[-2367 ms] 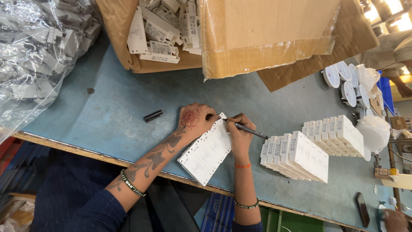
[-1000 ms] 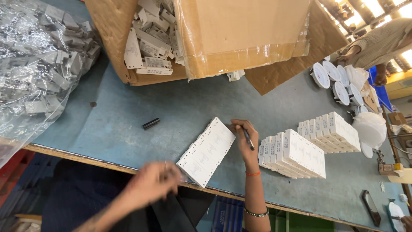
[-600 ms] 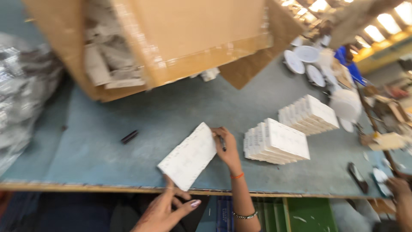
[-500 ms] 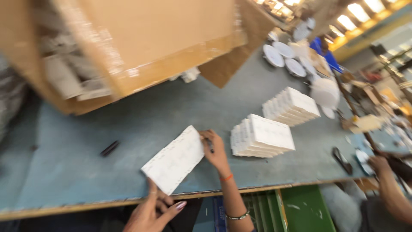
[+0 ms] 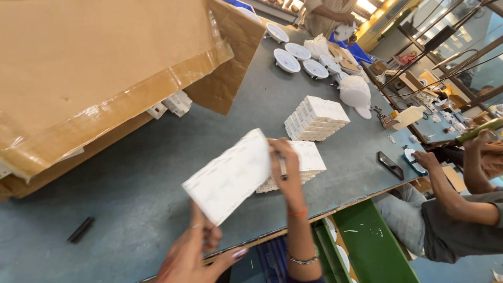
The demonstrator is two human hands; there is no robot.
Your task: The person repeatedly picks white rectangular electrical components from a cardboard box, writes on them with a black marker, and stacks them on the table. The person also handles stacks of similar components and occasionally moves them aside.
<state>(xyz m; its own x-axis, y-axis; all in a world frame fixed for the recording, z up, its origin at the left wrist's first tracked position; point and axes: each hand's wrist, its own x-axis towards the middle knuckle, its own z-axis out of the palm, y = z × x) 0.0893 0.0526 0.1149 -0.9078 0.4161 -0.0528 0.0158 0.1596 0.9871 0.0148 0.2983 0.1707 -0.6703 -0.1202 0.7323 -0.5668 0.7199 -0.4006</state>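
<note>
1. Between the two hands, a white rectangular panel [image 5: 230, 175] is lifted off the blue-green table [image 5: 136, 178] and tilted, its lower corner towards the person and its upper edge away.
2. The left hand [image 5: 196, 251] pinches the panel's lower corner, thumb on the near face and fingers curled behind it; the grip is closed on the panel.
3. The right hand [image 5: 283, 162] closes on the panel's upper right edge, fingers wrapped over it. A dark pen [image 5: 283, 166] is tucked between those fingers, lying along the hand.
4. Just beyond the right hand, a stack of white boxes [image 5: 306, 157] lies on the table, partly hidden by the panel.
5. Farther from that hand stands a second stack of white boxes [image 5: 317, 118].
6. Well left of the left hand, a small black stick-shaped object [image 5: 80, 229] lies on the table.
7. Above both hands, a large cardboard box [image 5: 105, 73] lies tipped on its side.
8. Off to the right, another person's arm [image 5: 445, 183] reaches to the table's edge.
</note>
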